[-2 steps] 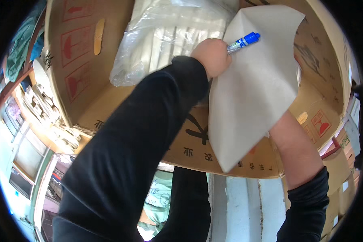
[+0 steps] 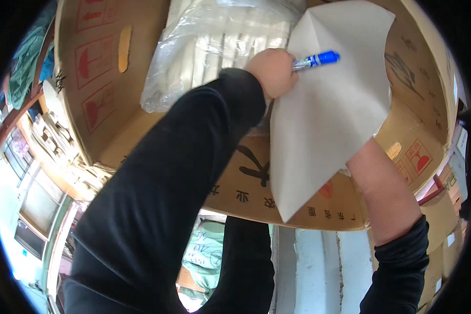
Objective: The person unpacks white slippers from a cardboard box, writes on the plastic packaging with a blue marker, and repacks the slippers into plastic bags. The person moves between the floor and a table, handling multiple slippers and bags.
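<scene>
My left hand point(image 2: 273, 72) is closed round a marker pen point(image 2: 322, 59), whose blue capped end points right over a large off-white sheet point(image 2: 327, 112). That fist sits at the sheet's left edge; whether it also pinches the sheet, I cannot tell. From the lower right my bare right forearm point(image 2: 384, 191) reaches under the sheet, which hides the hand and its fingers. To the left of the sheet lies a clear plastic bag point(image 2: 165, 70) with several pale, long pieces in rows. Bag and sheet are inside a big cardboard box point(image 2: 107, 141).
The box's front wall point(image 2: 293, 209) runs below the sheet, and hand slots are cut in its sides. Green wrapped bundles point(image 2: 206, 251) show beyond the front edge. Brown cartons point(image 2: 442, 230) stand at the right, pale wooden-looking pieces point(image 2: 52, 136) at the left.
The marker pen has turned a little, and its blue end now lies lower and more level. My left hand has shifted very slightly left, and the sheet's right edge has changed shape a bit.
</scene>
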